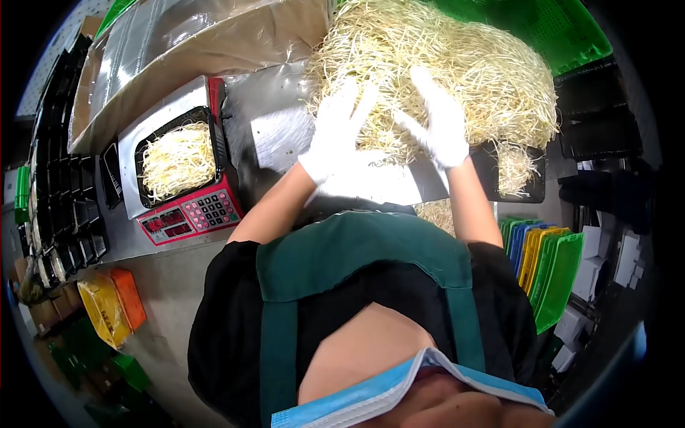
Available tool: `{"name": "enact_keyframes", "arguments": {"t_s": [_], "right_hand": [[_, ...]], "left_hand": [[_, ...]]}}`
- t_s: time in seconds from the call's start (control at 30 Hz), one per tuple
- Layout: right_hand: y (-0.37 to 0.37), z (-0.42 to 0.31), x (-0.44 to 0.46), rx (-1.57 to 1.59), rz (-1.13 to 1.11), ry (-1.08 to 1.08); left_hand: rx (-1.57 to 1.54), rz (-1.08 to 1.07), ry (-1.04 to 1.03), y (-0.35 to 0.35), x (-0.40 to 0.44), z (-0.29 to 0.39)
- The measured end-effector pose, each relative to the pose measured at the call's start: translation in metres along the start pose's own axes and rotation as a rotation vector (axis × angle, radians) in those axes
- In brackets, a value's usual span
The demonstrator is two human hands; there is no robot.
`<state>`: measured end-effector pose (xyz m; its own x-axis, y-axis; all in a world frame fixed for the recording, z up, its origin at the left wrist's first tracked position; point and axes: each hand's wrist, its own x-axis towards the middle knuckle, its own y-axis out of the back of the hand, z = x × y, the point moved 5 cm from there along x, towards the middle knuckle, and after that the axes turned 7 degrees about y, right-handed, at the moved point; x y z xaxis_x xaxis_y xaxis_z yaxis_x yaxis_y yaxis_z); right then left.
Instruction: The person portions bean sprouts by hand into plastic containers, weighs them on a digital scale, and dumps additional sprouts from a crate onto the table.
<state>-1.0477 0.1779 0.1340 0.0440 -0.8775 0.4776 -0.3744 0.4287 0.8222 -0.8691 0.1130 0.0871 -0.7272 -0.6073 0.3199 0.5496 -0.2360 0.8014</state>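
Observation:
A big heap of pale bean sprouts covers the back of the metal table. Both my hands wear white gloves and rest against the heap's near edge. My left hand touches its left part, fingers spread. To the right, my right hand has its thumb and fingers apart, with sprouts between the two hands. On the left, a red scale bears a black tray filled with sprouts.
A box with a plastic liner stands at the back left. Stacked black trays are at the far left. A green crate lies behind the heap. Coloured crates stand at the lower right, and yellow and orange bins at the lower left.

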Motion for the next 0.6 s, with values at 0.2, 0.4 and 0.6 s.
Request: {"name": "enact_keyframes", "arguments": {"t_s": [0.2,0.4,0.6], "right_hand": [[-0.022,0.012,-0.017,-0.037,-0.439,-0.227],[-0.043,-0.029,-0.091,-0.084,-0.238,0.016],[-0.094,-0.051,-0.032,0.107,-0.151,0.041]], "left_hand": [[0.075,-0.277,0.044,-0.014,0.026,-0.019],[0.246,-0.231,0.047,-0.019,-0.048,0.006],[0.399,-0.012,0.073,0.025,-0.029,-0.043]]}}
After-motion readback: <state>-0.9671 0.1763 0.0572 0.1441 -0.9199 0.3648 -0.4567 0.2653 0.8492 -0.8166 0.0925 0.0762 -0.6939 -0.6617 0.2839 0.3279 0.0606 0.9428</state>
